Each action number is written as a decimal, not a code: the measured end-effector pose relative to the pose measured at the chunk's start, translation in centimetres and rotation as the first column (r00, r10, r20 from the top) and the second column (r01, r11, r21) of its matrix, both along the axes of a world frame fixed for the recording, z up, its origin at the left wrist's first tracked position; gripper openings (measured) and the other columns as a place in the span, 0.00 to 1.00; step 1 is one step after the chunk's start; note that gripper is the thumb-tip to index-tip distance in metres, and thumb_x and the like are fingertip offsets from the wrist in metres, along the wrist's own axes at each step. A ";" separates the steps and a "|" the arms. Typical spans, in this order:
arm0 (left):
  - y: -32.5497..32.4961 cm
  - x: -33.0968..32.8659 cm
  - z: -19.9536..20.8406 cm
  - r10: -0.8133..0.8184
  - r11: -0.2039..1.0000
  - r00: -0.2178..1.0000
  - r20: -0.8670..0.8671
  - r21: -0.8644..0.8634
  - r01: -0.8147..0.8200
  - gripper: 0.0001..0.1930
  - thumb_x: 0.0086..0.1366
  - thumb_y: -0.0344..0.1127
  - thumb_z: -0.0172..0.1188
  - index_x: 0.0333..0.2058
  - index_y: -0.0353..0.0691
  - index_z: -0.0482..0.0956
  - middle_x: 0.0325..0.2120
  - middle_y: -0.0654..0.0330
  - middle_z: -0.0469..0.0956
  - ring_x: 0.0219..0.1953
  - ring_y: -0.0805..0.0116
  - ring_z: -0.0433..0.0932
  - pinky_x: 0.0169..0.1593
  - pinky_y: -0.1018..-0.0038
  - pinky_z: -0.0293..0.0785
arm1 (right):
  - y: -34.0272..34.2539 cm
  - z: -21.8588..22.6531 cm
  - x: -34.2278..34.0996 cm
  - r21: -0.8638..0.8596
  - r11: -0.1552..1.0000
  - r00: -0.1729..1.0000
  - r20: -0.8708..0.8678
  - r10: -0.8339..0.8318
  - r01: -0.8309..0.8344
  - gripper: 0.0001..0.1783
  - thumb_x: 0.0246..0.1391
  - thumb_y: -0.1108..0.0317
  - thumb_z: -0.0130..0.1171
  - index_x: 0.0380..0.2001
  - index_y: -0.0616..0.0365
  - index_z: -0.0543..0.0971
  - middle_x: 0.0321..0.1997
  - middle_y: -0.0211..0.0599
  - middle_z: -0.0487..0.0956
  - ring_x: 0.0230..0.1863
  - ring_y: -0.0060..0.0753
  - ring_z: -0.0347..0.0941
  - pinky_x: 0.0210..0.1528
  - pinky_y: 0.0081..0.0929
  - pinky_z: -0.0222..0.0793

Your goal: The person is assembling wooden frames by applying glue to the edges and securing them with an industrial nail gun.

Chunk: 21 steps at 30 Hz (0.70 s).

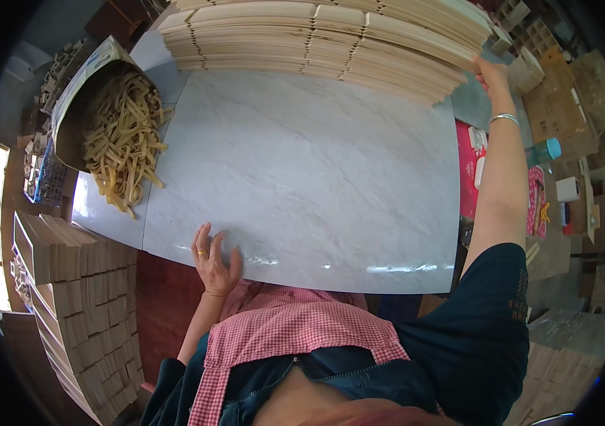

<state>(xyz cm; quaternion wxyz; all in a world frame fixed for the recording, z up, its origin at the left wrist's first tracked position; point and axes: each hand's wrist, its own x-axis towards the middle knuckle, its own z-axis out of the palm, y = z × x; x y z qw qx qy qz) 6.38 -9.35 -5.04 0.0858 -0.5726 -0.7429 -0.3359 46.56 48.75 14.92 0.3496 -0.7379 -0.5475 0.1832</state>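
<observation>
Head view | wooden slat stack (256, 46) leftward of nearer right hand (491, 77), long axis left-right; pinch unclear | left hand (216, 268) loosely spread, surface's (309, 177) near edge

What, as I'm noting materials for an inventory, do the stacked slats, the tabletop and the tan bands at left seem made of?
Stacked slats: apparently bare wood, pale and matt, with brownish streaks.
Tabletop: glossy, throwing highlights near its front edge; veined like marble, but stone, tile or printed laminate I can't tell.
Tan bands: probably rubber; they curl limply in loops.
</observation>
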 end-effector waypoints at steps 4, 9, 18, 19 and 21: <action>1.3 0.4 1.7 0.064 0.996 0.998 -0.013 -0.061 -0.065 0.24 0.53 0.32 0.66 0.52 0.41 0.77 0.63 0.47 0.67 0.63 0.43 0.67 0.66 0.52 0.61 | -0.2 -0.5 0.8 0.028 0.999 0.975 -0.219 -0.031 0.038 0.25 0.53 0.43 0.60 0.22 0.57 0.79 0.18 0.33 0.74 0.17 0.26 0.64 0.21 0.25 0.59; 12.0 -3.2 6.4 -0.059 0.997 0.923 0.381 0.075 0.033 0.25 0.60 0.34 0.67 0.56 0.41 0.73 0.59 0.49 0.69 0.60 0.51 0.70 0.61 0.55 0.66 | -4.5 0.0 -1.7 0.025 0.999 0.960 -0.279 -0.027 0.035 0.27 0.54 0.41 0.55 0.18 0.54 0.75 0.15 0.31 0.68 0.16 0.27 0.58 0.20 0.27 0.54; 21.2 -0.6 8.5 -0.292 0.956 0.727 0.621 0.207 0.207 0.26 0.63 0.30 0.64 0.60 0.43 0.70 0.56 0.55 0.70 0.53 0.58 0.76 0.55 0.64 0.72 | -0.6 -3.2 -1.0 -0.067 0.990 0.989 -0.090 0.117 -0.123 0.32 0.55 0.37 0.55 0.33 0.62 0.82 0.28 0.38 0.79 0.23 0.30 0.69 0.23 0.27 0.64; 20.2 0.1 7.8 -0.306 0.952 0.736 0.604 0.182 0.246 0.26 0.63 0.30 0.64 0.60 0.43 0.70 0.56 0.56 0.69 0.53 0.59 0.76 0.55 0.64 0.72 | -1.0 -2.9 -0.7 -0.057 0.992 0.991 -0.066 0.113 -0.116 0.34 0.55 0.37 0.55 0.35 0.63 0.82 0.30 0.38 0.80 0.24 0.31 0.71 0.24 0.27 0.65; 18.1 -0.1 6.1 -0.256 0.964 0.743 0.618 0.103 0.246 0.27 0.63 0.30 0.64 0.60 0.43 0.69 0.56 0.56 0.69 0.53 0.59 0.76 0.54 0.64 0.72 | -0.4 -2.6 0.3 -0.082 0.990 0.992 -0.068 0.111 -0.116 0.35 0.55 0.36 0.56 0.37 0.63 0.82 0.30 0.37 0.80 0.24 0.29 0.70 0.23 0.25 0.64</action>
